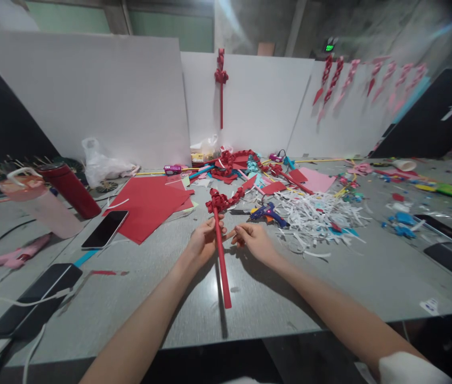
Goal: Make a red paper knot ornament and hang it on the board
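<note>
1. Below, the table (269, 309) spread beneath everything.
2. The red paper (142, 202) lay flat, left of the hands.
3. The rod (223, 266) ran through the left grip: its braid (220, 201) sat just above the fingertips, most of its length reached below them, tilted towards the near edge.
4. The left hand (203, 239) was clamped on the rod's upper part.
5. The right hand (255, 240) was just beside it, fingertips together; I couldn't tell whether they pinched anything.
6. The glue gun (269, 214) lay beyond the right hand.
</note>
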Tool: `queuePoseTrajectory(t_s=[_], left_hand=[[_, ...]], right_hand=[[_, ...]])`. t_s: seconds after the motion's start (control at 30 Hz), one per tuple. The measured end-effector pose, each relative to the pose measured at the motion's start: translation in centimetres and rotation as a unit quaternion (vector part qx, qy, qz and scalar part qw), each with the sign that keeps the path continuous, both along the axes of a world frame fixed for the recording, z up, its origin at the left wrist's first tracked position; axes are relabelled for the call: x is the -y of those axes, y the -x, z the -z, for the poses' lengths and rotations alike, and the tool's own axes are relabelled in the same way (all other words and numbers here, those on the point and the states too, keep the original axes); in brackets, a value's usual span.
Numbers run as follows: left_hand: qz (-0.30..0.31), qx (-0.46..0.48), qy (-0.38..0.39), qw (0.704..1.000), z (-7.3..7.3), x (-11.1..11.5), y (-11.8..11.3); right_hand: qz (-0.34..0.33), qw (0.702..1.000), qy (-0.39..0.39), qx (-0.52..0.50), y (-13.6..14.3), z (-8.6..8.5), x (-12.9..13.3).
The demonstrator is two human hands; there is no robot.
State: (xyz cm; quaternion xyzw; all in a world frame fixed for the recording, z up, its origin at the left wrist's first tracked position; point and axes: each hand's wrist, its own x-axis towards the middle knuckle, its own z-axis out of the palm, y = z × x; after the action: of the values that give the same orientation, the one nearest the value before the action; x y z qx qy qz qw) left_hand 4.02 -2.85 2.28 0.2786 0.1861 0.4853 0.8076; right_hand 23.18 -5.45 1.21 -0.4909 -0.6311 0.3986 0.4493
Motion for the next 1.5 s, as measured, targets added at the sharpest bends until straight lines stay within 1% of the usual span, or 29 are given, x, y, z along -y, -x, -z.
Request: queuePoseTrajectory(t_s=[0.1,0.17,0.2,0.23,0.3,0.37,0.43,0.53,0.6,0.73,0.87,1.0,1.1,1.23,1.33,1.4,1.43,1.47,1.5], left_hand=[[-0.005,0.000,0.005,1.000,-0.1,0.1,0.1],[-0.010,0.008,0.001,1.000,0.0,-0.1,0.3],[-0.011,0.011,-0.003,1.000,0.1,-0.2,0.3],[-0.011,0.013,-0.008,1.000,0.2,-0.3,0.3],[-0.015,0.010,-0.018,1.000,0.5,-0.5,0.3],[-0.021,0.005,-0.028,0.999,0.9,-0.6,0.1],[-0.024,-0.001,-0.035,0.999,1.3,-0.6,-0.2],[-0.017,-0.014,-0.030,0.999,1.3,-0.5,-0.4],[-0.006,-0.018,-0.014,1.000,1.0,-0.6,-0.2],[0.045,0.017,0.014,0.999,-0.3,-1.3,1.2],[0.031,0.037,0.027,0.998,-1.3,-1.9,2.8],[0.042,0.079,0.006,0.996,-2.2,-1.5,3.4],[0.055,0.109,-0.009,0.992,-3.0,-1.0,3.5],[0.055,0.104,-0.028,0.993,-3.5,-0.7,3.4],[0.046,0.045,-0.084,0.994,-3.0,-0.9,3.1],[0.013,-0.055,-0.160,0.985,-2.2,-1.0,2.9],[-0.024,-0.128,-0.211,0.969,-1.7,-1.1,2.8],[-0.078,-0.215,-0.273,0.935,-1.3,-1.1,2.7],[-0.126,-0.306,-0.344,0.879,-0.9,-1.0,2.6]], right_hand=[[0.037,0.999,-0.010,0.029,-0.2,0.1,0.2],[0.038,0.998,-0.003,0.044,-0.2,0.2,0.4],[0.029,0.998,0.006,0.047,-0.1,0.3,0.6],[0.013,0.999,0.018,0.046,0.2,0.3,0.8],[-0.041,0.997,0.054,0.027,1.0,0.2,1.5],[-0.106,0.990,0.092,-0.005,2.2,0.2,2.3],[-0.156,0.980,0.120,-0.029,3.3,0.2,3.0],[-0.183,0.971,0.141,-0.059,4.3,0.4,3.5],[-0.170,0.972,0.143,-0.081,4.2,0.5,3.4],[-0.090,0.984,0.115,-0.101,3.3,0.1,2.8],[-0.034,0.991,0.076,-0.101,2.1,-0.1,1.9],[0.009,0.996,0.044,-0.079,1.4,0.7,0.8],[0.032,0.997,0.036,-0.055,1.2,1.3,0.4],[0.043,0.999,0.022,-0.024,1.2,1.6,0.2],[0.044,0.999,0.003,-0.003,1.1,1.7,0.2],[0.053,0.998,-0.005,0.015,1.0,1.8,0.0],[0.059,0.998,-0.007,0.025,0.9,1.9,-0.1],[0.066,0.997,-0.008,0.036,0.9,2.1,-0.2],[0.071,0.996,-0.010,0.045,0.8,2.2,-0.3]])
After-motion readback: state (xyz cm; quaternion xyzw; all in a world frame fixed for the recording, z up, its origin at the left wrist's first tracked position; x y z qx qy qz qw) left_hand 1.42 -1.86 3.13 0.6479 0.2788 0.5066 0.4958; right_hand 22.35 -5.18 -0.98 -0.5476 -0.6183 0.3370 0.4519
